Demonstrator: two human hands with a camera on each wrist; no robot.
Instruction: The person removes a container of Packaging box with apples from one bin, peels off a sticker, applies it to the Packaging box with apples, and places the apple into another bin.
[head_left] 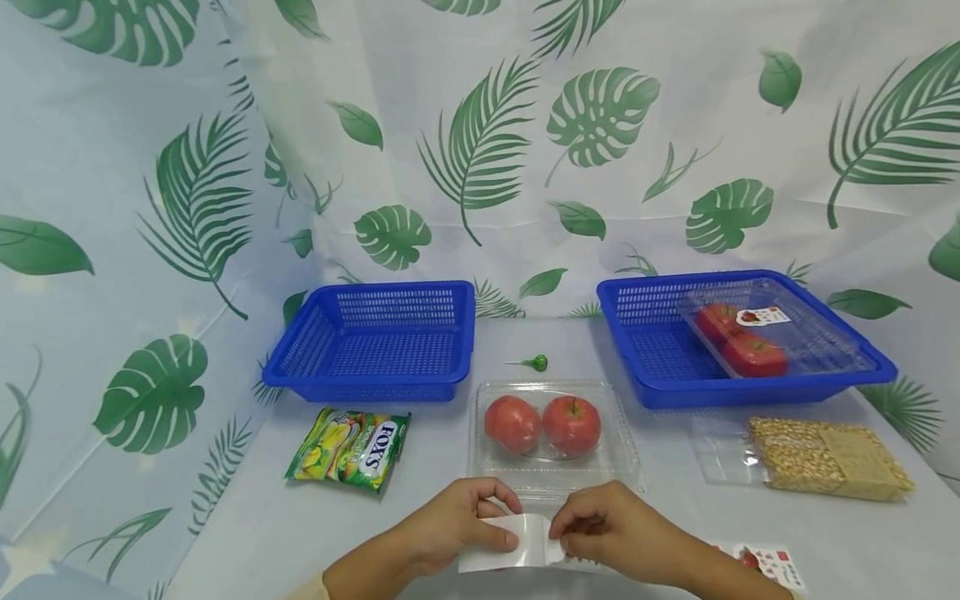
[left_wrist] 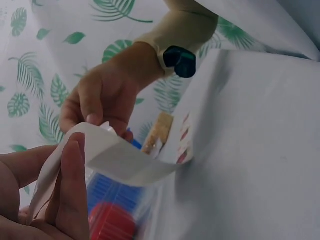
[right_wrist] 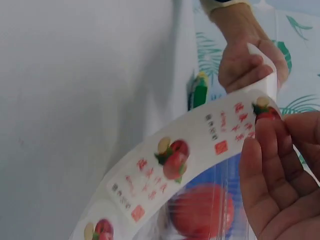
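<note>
A strip of white label stickers, printed with red apples and red lettering, stretches between both hands. My left hand pinches the strip's blank backing end between thumb and fingers. My right hand pinches the edge of one label on the strip, which bends at these fingertips. From there the printed strip curves down toward the table. Just beyond the hands lies a clear plastic box with two red apples inside.
Behind stand a blue basket on the left and another on the right, holding a labelled box of apples. A Fox's candy bag, a small green-headed tool and a bag of corn kernels lie about. More labels lie right.
</note>
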